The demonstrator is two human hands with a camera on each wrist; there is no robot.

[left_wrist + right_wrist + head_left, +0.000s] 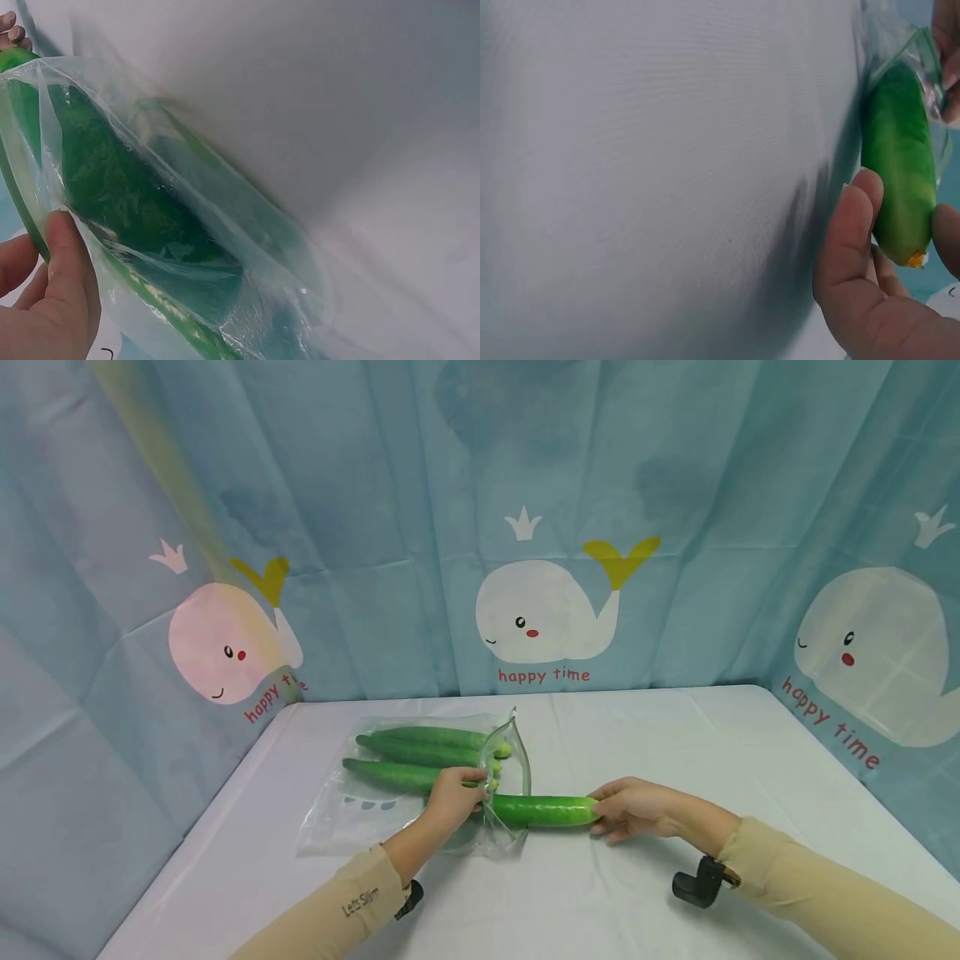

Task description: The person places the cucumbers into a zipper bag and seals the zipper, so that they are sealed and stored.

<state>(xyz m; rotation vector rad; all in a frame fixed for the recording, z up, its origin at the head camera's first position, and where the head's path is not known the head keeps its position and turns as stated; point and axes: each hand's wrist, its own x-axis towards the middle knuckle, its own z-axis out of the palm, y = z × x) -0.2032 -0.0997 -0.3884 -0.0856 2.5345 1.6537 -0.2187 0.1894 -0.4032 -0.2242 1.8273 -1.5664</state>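
Observation:
A clear zip bag [326, 827] lies flat on the table with three green cucumbers [420, 750] inside. Its mouth, edged with a green strip, gapes toward the right. My left hand [452, 800] pinches the near part of that mouth between thumb and fingers. Another cucumber [547, 810] is partly inside the opening, its paler end sticking out. Around this outer end my right hand [637, 808] holds the cucumber with thumb and fingers, as the right wrist view also shows. Through the film in the left wrist view, the inner part of the cucumber [120, 180] appears darker.
A white cloth covers the table [600, 893]. Blue curtains [375, 485] printed with whales stand behind it and on both sides. Black wrist devices [697, 883] hang below both sleeves near the tabletop.

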